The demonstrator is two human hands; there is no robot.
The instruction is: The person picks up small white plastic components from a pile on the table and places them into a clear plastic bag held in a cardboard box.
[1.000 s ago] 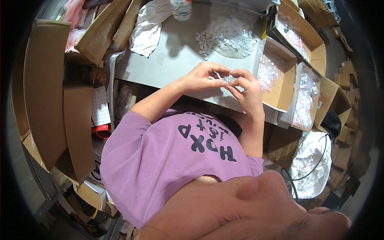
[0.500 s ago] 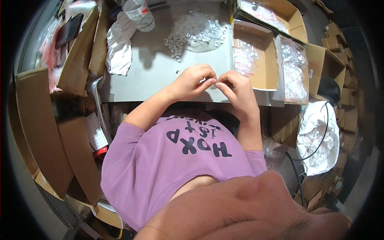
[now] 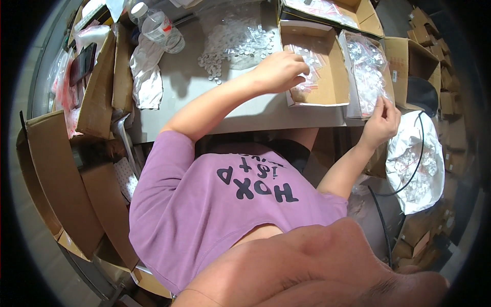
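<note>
My left hand (image 3: 282, 71) reaches over the near left side of an open cardboard box (image 3: 335, 94) that holds small clear zip bags (image 3: 313, 77). Its fingers are bent and apart, and nothing shows between them. Farther right, my right hand (image 3: 383, 122) is at the near end of a narrower box (image 3: 354, 110) filled with clear plastic bags (image 3: 369, 71). Its fingertips are pinched together against the bags; what they grip is too small to make out. White round pieces (image 3: 210, 67) lie loose on the grey table (image 3: 230, 115), beside a large clear bag (image 3: 238, 38) of more.
A plastic bottle (image 3: 161, 30) and a white cloth (image 3: 147, 77) are at the table's left. Cardboard boxes (image 3: 97, 82) flank that side. On the right hangs a white sack (image 3: 417, 169) of clear bags, a black cable (image 3: 409, 187) across it.
My hands were together over the table's front edge, fingertips touching. They have parted: the left moved forward and right to the box, the right swung right to the narrower box.
</note>
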